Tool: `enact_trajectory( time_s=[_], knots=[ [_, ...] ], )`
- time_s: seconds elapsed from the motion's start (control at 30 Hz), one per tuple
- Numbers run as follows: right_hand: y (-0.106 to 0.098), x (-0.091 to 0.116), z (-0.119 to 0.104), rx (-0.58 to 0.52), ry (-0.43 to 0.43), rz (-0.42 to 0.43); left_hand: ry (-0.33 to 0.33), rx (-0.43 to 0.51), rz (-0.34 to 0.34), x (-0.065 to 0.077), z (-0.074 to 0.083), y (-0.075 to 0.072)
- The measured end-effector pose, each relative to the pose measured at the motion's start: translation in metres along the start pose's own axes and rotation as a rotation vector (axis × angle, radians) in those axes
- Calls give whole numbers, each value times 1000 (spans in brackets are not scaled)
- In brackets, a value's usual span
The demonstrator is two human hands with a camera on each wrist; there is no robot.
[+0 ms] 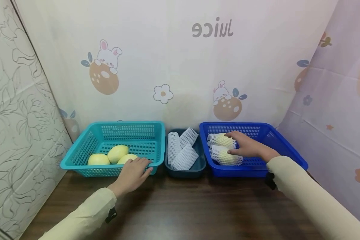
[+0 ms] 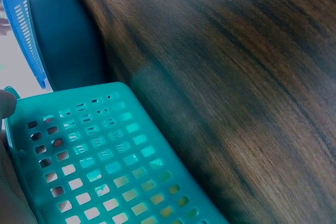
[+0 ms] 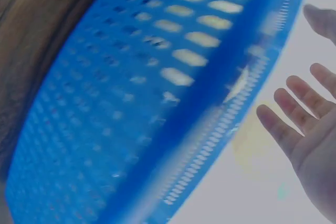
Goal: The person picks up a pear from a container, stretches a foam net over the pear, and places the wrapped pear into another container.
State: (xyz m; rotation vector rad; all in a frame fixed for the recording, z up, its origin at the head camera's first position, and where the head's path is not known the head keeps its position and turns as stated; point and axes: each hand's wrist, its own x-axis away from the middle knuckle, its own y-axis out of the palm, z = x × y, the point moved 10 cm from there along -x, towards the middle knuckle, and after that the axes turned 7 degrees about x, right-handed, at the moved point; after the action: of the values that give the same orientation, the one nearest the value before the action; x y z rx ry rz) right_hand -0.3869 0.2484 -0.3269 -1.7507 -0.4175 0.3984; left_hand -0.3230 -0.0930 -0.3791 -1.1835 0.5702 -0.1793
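My left hand (image 1: 133, 175) lies over the front rim of the teal basket (image 1: 160, 146), its fingers extended beside the pale yellow fruits. Three of these show: one fruit (image 1: 98, 159) at left, another fruit (image 1: 118, 153) behind, and a third fruit (image 1: 127, 158) partly covered by the hand. My right hand (image 1: 248, 145) is over the blue basket (image 1: 288, 151), fingers apart, close to two fruits in white foam net sleeves: the rear wrapped fruit (image 1: 220, 140) and the front wrapped fruit (image 1: 225, 156). In the right wrist view the right hand (image 3: 320, 140) has spread fingers and holds nothing.
Between the baskets stands a small dark teal bin (image 1: 186, 173) with several white foam net sleeves (image 1: 184, 157). All three containers line up on a dark wooden table (image 1: 180, 206), in front of a printed curtain (image 1: 180, 60). Curtains also hang at both sides.
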Motion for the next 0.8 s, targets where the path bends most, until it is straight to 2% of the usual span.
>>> enact_trajectory(
  time_s=[0.17, 0.33, 0.5, 0.8],
  knots=[
    [-22, 3, -22, -40, -60, 93, 4, 1, 10, 0, -1, 0],
    [-26, 11, -44, -81, -97, 162, 18, -6, 12, 0, 0, -1],
    [-10, 18, -61, -79, -107, 166, 35, -9, 25, -1, 1, -3],
    [29, 22, -69, -27, -76, 107, 31, -9, 25, 0, 2, -4]
  ],
)
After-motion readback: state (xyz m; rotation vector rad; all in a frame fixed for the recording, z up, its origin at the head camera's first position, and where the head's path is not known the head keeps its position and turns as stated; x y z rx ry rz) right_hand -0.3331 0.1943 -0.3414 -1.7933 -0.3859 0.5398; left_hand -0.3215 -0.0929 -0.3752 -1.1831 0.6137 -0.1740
